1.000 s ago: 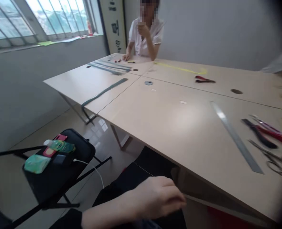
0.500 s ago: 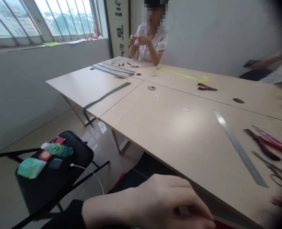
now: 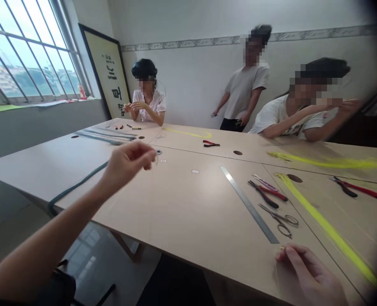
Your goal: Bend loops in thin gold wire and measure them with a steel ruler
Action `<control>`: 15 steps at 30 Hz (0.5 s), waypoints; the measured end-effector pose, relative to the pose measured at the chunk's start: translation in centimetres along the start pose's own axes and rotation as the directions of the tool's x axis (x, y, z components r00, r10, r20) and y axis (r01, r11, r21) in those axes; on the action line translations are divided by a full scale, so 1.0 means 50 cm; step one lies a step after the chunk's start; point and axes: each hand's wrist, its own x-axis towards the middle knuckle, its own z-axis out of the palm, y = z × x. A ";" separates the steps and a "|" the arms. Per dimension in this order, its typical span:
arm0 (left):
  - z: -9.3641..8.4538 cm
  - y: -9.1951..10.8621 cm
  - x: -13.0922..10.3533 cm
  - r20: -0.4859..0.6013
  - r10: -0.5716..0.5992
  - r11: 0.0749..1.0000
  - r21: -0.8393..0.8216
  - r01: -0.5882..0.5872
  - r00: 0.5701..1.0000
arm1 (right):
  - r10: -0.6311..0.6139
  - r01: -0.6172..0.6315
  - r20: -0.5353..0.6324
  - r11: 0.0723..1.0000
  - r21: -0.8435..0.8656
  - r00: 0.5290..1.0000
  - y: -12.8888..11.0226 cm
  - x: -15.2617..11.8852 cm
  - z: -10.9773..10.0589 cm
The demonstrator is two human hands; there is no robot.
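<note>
My left hand (image 3: 129,165) is raised over the table with thumb and fingers pinched together. A thin pale strand (image 3: 157,160) shows at its fingertips; how far it runs is too faint to tell. Low on the right, my right hand (image 3: 311,274) is closed near the table's front edge, with a small yellow piece (image 3: 282,247) sticking out of its pinch. Close to it lie a steel ruler (image 3: 249,204), scissors (image 3: 279,219), red-and-black pliers (image 3: 267,193) and pink-handled tweezers (image 3: 265,182). A bundle of yellow strands (image 3: 329,225) stretches beyond them on the right.
Grey-blue strands (image 3: 76,185) hang over the table's left edge; more lie behind. Other pliers (image 3: 357,187) and further yellow strands (image 3: 329,162) are at the right. Two people sit across the table and another person (image 3: 244,91) stands behind. Round holes (image 3: 238,152) pierce the tabletop.
My view has swung right and up. The hand low in front has given way to my left hand, raised over the table, and my right hand now shows fully. The chair has mostly left the view.
</note>
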 end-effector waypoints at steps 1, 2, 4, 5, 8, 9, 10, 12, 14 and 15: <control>-0.008 -0.003 0.034 -0.034 -0.026 1.000 -0.001 0.026 0.999 | 0.017 -0.017 0.014 1.000 0.004 1.000 -0.007 0.001 0.001; -0.015 -0.006 0.069 -0.063 -0.052 0.999 0.000 0.053 0.997 | 0.028 -0.028 0.023 1.000 0.010 0.999 -0.014 0.001 0.002; -0.024 -0.014 0.139 -0.112 -0.096 0.995 0.025 0.100 0.989 | 0.037 -0.038 0.035 0.999 0.021 0.999 -0.024 0.003 0.003; -0.026 -0.018 0.173 -0.140 -0.107 0.993 0.045 0.114 0.984 | 0.036 -0.038 0.040 0.999 0.025 0.999 -0.027 0.003 0.003; -0.030 -0.026 0.263 -0.213 -0.102 0.983 0.130 0.131 0.972 | 0.025 -0.027 0.061 0.999 0.028 0.998 -0.024 0.005 0.002; -0.030 -0.028 0.289 -0.229 -0.087 0.978 0.165 0.127 0.970 | 0.020 -0.022 0.069 0.999 0.027 0.997 -0.020 0.007 0.002; -0.030 -0.028 0.311 -0.240 -0.069 0.973 0.198 0.118 0.968 | 0.016 -0.019 0.079 0.999 0.027 0.997 -0.015 0.009 0.002; -0.029 -0.026 0.350 -0.252 -0.025 0.962 0.258 0.092 0.967 | 0.008 -0.011 0.095 0.999 0.031 0.995 -0.002 0.015 0.002; -0.028 -0.024 0.381 -0.267 0.029 0.951 0.304 0.056 0.963 | 0.003 -0.007 0.110 0.999 0.038 0.994 0.013 0.023 0.002; -0.027 -0.024 0.394 -0.279 0.055 0.946 0.323 0.039 0.959 | 0.003 -0.007 0.114 0.999 0.041 0.994 0.020 0.025 0.001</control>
